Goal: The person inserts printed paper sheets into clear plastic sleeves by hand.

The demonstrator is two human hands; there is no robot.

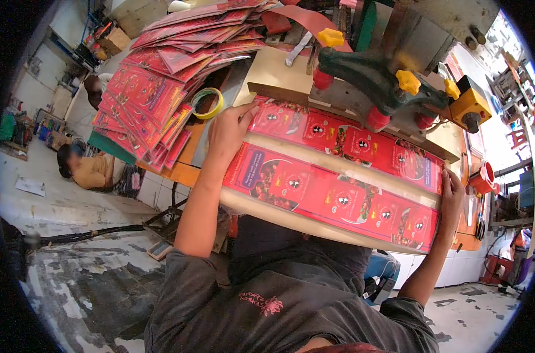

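Observation:
Two long red printed strips lie side by side on a pale board: a far strip [323, 132] beside the machine and a near strip [332, 197] closer to my body. My left hand [229, 126] rests at the left end of the far strip, its fingers bent and together at the corner. At the right end of that strip is my right hand [451, 197], fingers close together along the edge. Whether either hand pinches the strip is hard to see. Above the board stands a green machine clamp [367, 73] with yellow knobs and red feet.
A tall pile of red printed sheets [143, 100] spreads over the left of the table, beside a yellow tape roll [208, 103]. A yellow switch box [470, 105] and a red cup [483, 177] are at right. A seated person [90, 170] is at far left.

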